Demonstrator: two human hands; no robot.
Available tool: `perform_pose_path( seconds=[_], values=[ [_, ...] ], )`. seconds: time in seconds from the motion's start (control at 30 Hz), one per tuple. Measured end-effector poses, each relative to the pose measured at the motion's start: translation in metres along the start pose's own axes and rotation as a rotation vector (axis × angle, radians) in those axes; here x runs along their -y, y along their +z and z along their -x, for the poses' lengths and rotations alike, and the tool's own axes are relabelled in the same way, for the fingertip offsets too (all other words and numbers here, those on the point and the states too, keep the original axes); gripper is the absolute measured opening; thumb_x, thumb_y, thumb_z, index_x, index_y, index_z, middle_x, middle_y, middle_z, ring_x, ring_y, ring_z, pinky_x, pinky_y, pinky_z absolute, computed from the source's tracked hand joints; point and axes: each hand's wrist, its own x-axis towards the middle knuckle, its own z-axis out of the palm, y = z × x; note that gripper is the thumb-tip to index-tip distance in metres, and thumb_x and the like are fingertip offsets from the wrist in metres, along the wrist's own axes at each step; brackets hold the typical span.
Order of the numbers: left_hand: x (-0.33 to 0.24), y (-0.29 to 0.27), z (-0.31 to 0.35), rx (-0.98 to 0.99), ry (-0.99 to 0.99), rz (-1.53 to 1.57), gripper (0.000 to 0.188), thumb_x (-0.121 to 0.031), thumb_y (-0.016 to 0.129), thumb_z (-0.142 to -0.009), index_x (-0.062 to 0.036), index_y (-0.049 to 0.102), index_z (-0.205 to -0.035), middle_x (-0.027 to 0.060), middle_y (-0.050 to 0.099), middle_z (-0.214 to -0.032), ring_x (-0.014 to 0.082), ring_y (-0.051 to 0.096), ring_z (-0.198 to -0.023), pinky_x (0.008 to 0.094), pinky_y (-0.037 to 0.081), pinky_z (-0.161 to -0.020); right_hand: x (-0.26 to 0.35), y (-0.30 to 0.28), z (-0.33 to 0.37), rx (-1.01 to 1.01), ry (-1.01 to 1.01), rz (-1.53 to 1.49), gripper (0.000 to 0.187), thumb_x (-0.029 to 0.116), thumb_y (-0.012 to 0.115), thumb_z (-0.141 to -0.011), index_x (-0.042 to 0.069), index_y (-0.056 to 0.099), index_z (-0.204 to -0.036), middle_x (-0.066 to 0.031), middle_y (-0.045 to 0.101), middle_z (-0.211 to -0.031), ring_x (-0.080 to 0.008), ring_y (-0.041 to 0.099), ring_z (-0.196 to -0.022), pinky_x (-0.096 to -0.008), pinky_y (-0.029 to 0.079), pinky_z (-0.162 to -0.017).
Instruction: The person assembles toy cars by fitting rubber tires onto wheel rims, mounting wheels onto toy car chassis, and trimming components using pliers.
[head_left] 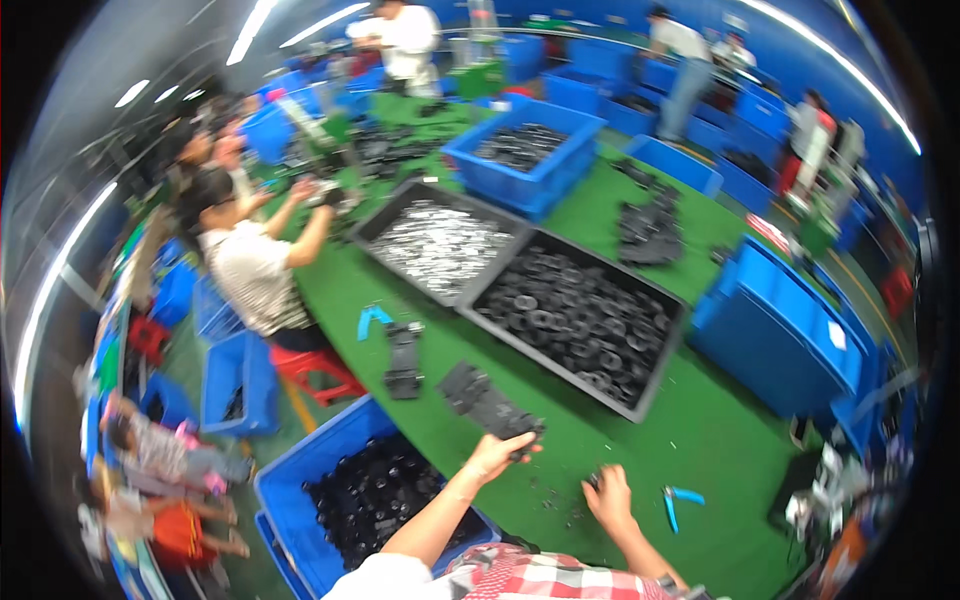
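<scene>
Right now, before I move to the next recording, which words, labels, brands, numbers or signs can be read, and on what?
None can be read.
White label on the blue bin at right: too small and blurred.
Red-and-white item beyond that bin: any print is too blurred.
Black part in the left hand: no lettering can be made out.

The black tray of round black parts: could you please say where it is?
In the head view, the round-parts tray is right of centre, on the green table, beside the silver-parts tray, beyond the right hand.
</scene>
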Motion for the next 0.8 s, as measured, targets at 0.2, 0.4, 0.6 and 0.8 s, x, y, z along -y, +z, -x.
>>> perform_pose_path(
  seconds=[0.2,0.4,0.6,0.8],
  values=[
    [0.026,-0.007,0.019,0.034,-0.044,0.07,0.021,-0.007,0.063,-0.085,-0.0026,0.058,-0.105,0.0079,0.064,-0.093,0.0208,0.065,-0.077,0.0268,0.05,-0.054,0.034,-0.02,-0.068,-0.042,-0.133,0.098,0.026,0.018,0.067,-0.077,0.0,0.052,-0.088,-0.0142,0.053,-0.102,-0.0333,0.06,-0.066,-0.0424,0.051,-0.058],
    [0.038,-0.008,0.028,0.009,-0.053,0.083,0.021,-0.004,0.061,-0.086,-0.0018,0.057,-0.106,0.0089,0.063,-0.094,0.021,0.065,-0.077,0.0267,0.049,-0.053,0.034,-0.052,-0.119,-0.284,-0.114,0.11,0.024,0.015,0.068,-0.075,0.002,0.048,-0.08,-0.0135,0.051,-0.097,-0.0306,0.058,-0.064,-0.0393,0.049,-0.057],
    [0.03,0.004,0.036,0.026,-0.013,0.092,0.022,-0.005,0.062,-0.085,-0.0015,0.057,-0.106,0.0091,0.064,-0.093,0.0212,0.065,-0.076,0.0267,0.049,-0.052,0.064,-0.081,-0.129,-0.474,-0.158,0.082,0.032,0.012,0.073,-0.067,0.003,0.052,-0.09,-0.0032,0.042,-0.068,-0.0178,0.045,-0.06,-0.0296,0.041,-0.056],
    [0.036,0.011,0.036,0.074,-0.148,-0.024,0.025,-0.004,0.063,-0.083,-0.0021,0.055,-0.107,0.0094,0.063,-0.094,0.0224,0.065,-0.074,0.0281,0.049,-0.051,0.096,-0.125,-0.107,-0.479,-0.04,-0.282,0.037,0.005,0.072,-0.067,0.005,0.055,-0.1,0.0031,0.041,-0.07,-0.008,0.041,-0.064,-0.0226,0.041,-0.061]
  ],
)
